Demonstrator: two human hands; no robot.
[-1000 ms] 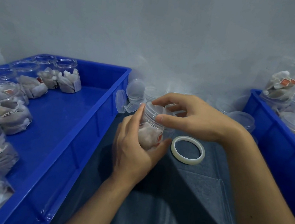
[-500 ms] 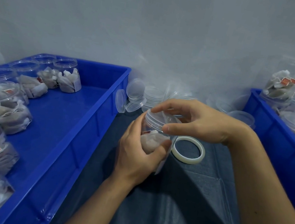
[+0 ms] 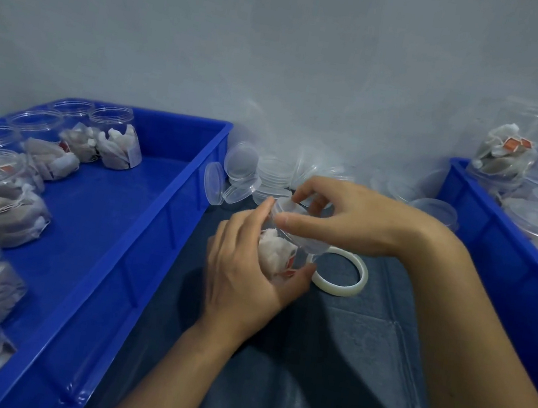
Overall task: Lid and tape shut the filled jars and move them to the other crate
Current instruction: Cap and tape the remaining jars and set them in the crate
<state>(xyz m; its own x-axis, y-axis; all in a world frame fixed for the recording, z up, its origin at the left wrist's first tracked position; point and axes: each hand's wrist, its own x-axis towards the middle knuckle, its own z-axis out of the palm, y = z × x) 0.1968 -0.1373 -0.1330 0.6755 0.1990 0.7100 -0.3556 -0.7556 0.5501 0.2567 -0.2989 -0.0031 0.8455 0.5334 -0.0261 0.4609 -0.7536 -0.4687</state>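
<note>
My left hand grips a clear plastic jar filled with white tea bags, held tilted above the dark cloth between the two crates. My right hand pinches the clear lid on the jar's mouth with thumb and fingers curled round its rim. A roll of clear tape lies flat on the cloth just right of the jar. The left blue crate holds several open filled jars. The right blue crate holds lidded jars.
A heap of loose clear lids lies against the grey wall between the crates. Dark grey cloth covers the surface in front of me. Both crate walls stand close on either side of my arms.
The jar has tilted and dropped slightly nearer me. My right hand has turned on the lid, its fingers shifting round the rim. The tape roll has not moved.
</note>
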